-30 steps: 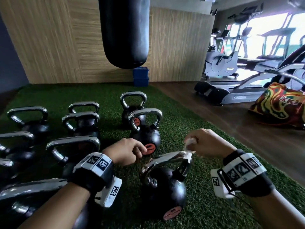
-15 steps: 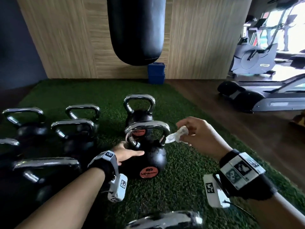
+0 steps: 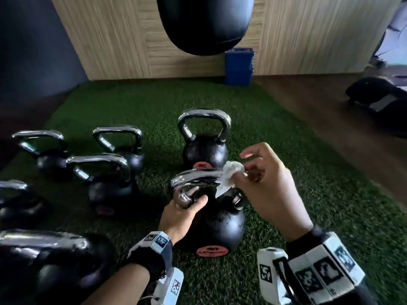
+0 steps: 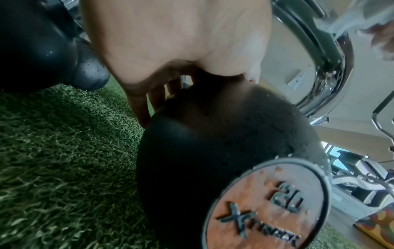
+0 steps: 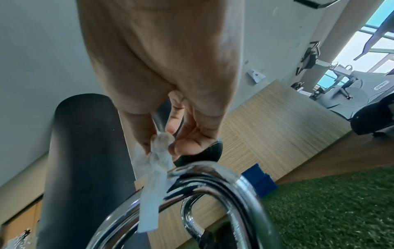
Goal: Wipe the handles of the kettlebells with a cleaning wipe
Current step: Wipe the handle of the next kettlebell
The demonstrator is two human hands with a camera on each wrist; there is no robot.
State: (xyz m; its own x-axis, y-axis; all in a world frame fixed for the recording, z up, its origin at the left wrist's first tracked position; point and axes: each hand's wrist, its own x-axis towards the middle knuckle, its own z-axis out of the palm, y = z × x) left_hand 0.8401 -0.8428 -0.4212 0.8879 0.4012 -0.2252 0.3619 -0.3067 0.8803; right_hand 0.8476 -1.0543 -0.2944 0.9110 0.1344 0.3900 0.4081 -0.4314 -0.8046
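left hand (image 3: 182,213): fingers curled round the left post of the near kettlebell handle (image 3: 193,179), thumb laid across, wrist strapped.
right hand (image 3: 267,186): raised at the handle's right end, wipe (image 3: 229,172) pinched between thumb and fingertips, other fingers loosely spread.

Green turf (image 3: 308,194) covers the floor before a wood-panelled wall (image 3: 114,40); a black punchbag (image 3: 204,23) hangs above a blue bin (image 3: 239,67), with blurred, probably gym, machines (image 5: 349,91) by bright windows (image 5: 375,38).
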